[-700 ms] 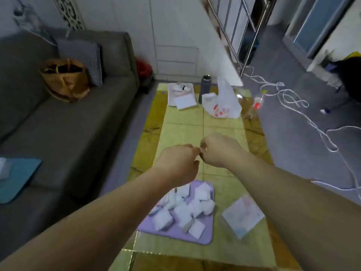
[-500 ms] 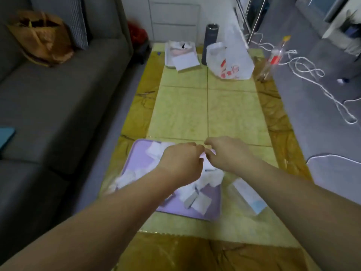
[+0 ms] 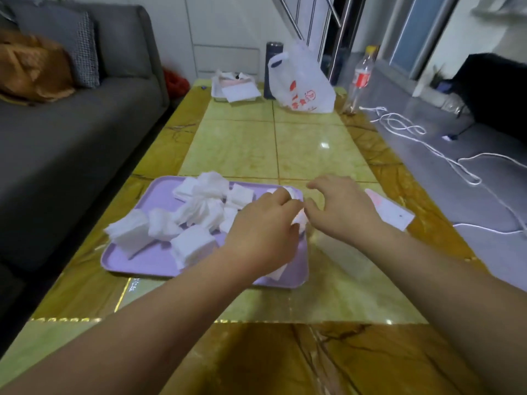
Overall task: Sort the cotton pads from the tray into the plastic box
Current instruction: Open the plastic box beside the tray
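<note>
A purple tray (image 3: 137,260) lies on the near part of the table with several white square cotton pads (image 3: 199,212) heaped on it. My left hand (image 3: 265,232) is over the tray's right end, fingers curled, pinching a white cotton pad (image 3: 299,222) at its fingertips. My right hand (image 3: 342,209) hovers just right of the tray, fingers loosely spread, thumb close to that same pad. The clear plastic box (image 3: 390,210) with a white and pink label lies to the right of my right hand; its transparent walls are hard to make out.
At the table's far end stand a white plastic bag (image 3: 302,84), a dark flask (image 3: 272,69), a white tray with papers (image 3: 236,89) and a plastic bottle (image 3: 360,78). A grey sofa (image 3: 71,132) runs along the left. White cord (image 3: 445,155) trails on the floor at right.
My hands, joined at the fingertips above the table, came down to the tray's right end and parted slightly; the left now pinches a pad. The view also tilted down.
</note>
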A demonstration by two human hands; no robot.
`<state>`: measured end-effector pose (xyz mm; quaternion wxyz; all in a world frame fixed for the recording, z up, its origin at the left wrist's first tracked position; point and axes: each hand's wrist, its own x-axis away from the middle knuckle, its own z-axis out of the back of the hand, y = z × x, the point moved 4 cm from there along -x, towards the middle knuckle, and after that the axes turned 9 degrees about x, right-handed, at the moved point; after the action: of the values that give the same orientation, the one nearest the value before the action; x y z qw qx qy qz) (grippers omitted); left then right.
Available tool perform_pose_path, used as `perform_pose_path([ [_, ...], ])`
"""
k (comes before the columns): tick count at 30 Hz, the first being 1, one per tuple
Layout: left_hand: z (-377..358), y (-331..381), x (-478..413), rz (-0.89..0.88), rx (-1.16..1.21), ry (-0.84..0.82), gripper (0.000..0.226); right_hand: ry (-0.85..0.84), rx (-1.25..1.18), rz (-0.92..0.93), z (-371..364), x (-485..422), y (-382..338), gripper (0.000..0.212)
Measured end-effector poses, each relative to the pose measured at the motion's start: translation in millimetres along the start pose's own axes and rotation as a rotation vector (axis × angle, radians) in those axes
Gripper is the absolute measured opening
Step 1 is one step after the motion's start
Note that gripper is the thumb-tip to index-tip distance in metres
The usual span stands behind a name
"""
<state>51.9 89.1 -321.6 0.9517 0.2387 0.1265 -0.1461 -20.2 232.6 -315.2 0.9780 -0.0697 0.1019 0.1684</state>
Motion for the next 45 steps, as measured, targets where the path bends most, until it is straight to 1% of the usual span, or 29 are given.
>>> perform_pose_path([
  [1,5,8,10,-0.001,0.027,0.003,0.037,-0.020,0.032,-0.050,2,9,9,0.056],
  [2,10,18,21,-0.004,0.047,-0.004,0.037,-0.086,0.063,-0.121,4,21,18,0.062],
  [4,13,31,40,-0.017,0.043,-0.057,0.039,-0.249,0.052,-0.245,-4,42,33,0.060],
  [5,14,36,47,-0.025,0.033,-0.089,0.042,-0.304,0.043,-0.259,-8,51,36,0.059],
  [7,15,46,57,-0.028,0.036,-0.120,0.045,-0.350,0.036,-0.261,-10,62,32,0.062],
  [10,3,55,66,-0.024,0.043,-0.127,0.047,-0.391,-0.037,-0.344,-7,72,17,0.067],
  [11,-5,57,66,-0.017,0.032,-0.148,0.048,-0.380,-0.090,-0.368,-6,75,13,0.068],
  [12,-10,58,65,-0.007,0.021,-0.161,0.050,-0.335,-0.142,-0.386,-3,77,11,0.068],
  [14,-22,59,62,0.012,0.006,-0.158,0.057,-0.143,-0.221,-0.428,3,81,19,0.063],
  [15,-29,60,57,0.010,-0.005,-0.155,0.062,-0.046,-0.223,-0.464,5,84,30,0.060],
  [16,-35,63,52,-0.004,-0.026,-0.154,0.068,0.021,-0.204,-0.508,8,86,41,0.058],
  [17,-45,67,45,-0.021,-0.049,-0.169,0.072,0.054,-0.191,-0.561,8,89,56,0.055],
  [18,-54,71,39,-0.035,-0.062,-0.188,0.076,0.059,-0.209,-0.604,7,92,67,0.053],
  [20,-68,80,28,-0.057,-0.085,-0.201,0.075,0.041,-0.288,-0.616,5,96,79,0.050],
  [23,-84,89,9,-0.053,-0.161,-0.130,0.061,0.039,-0.324,-0.616,1,94,91,0.052],
  [25,-87,87,-2,-0.031,-0.154,-0.099,0.055,0.054,-0.332,-0.628,-3,90,96,0.053],
  [29,-89,87,-10,-0.044,-0.200,-0.087,0.053,0.115,-0.329,-0.651,-8,89,102,0.053],
  [31,-91,92,-12,-0.026,-0.281,-0.126,0.050,0.147,-0.365,-0.690,-9,88,105,0.057],
  [34,-89,94,-15,-0.033,-0.350,-0.111,0.051,0.200,-0.443,-0.724,-9,87,108,0.057],
  [37,-91,90,-16,-0.045,-0.377,-0.114,0.054,0.225,-0.470,-0.713,-5,91,109,0.054],
  [38,-91,90,-16,-0.048,-0.382,-0.125,0.056,0.224,-0.480,-0.718,-4,93,109,0.053],
  [40,-85,97,-14,-0.063,-0.359,-0.091,0.057,0.212,-0.529,-0.747,0,99,109,0.054],
  [42,-74,105,-15,-0.059,-0.315,-0.067,0.054,0.180,-0.618,-0.775,3,105,111,0.059],
  [44,-61,105,-15,0.002,-0.250,-0.073,0.053,0.168,-0.654,-0.762,2,108,111,0.064],
  [45,-52,103,-15,0.038,-0.195,-0.052,0.052,0.197,-0.626,-0.741,2,109,110,0.065],
])
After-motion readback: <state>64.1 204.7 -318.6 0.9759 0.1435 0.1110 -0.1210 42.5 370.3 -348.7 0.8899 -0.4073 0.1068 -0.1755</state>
